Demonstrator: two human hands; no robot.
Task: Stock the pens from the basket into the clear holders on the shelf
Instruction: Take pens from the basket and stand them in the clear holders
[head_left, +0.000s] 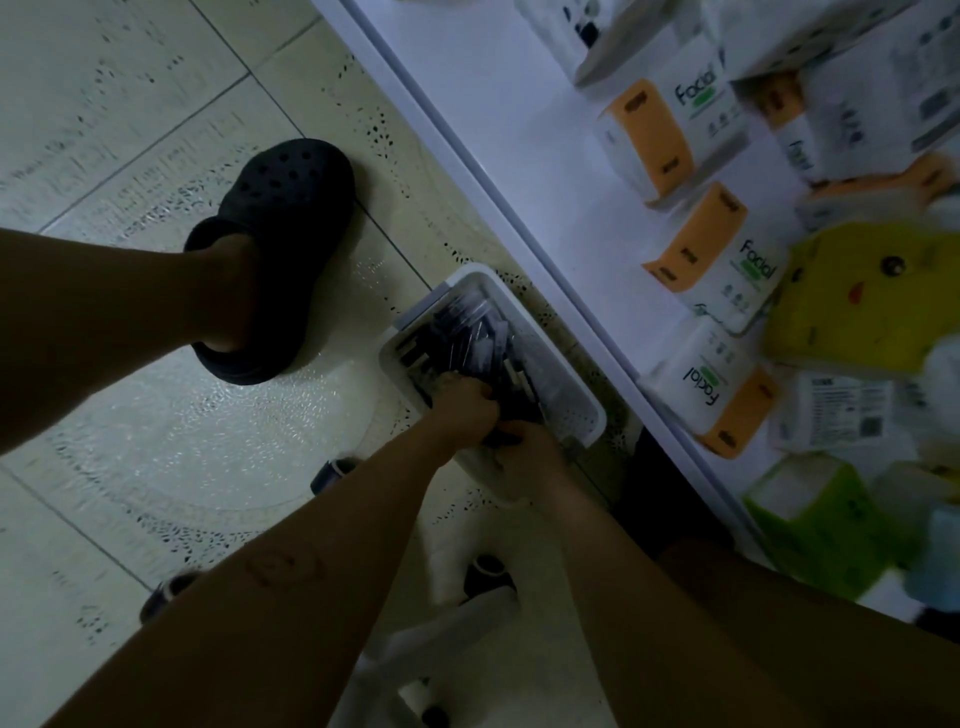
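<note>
Both hands work inside the white basket (467, 270) on the floor. The left hand (464, 404) curls its fingers over a dark bundle of pens (470, 332), and the right hand (525, 451), touching it, grips the bundle's near end; the number held cannot be told. The pens run lengthwise away from the hands toward the basket's far end, parallel to the shelf edge (511, 223) just beyond the right hand, so the likely exit is straight up past the rim, then rightward; the clear holders are out of view.
</note>
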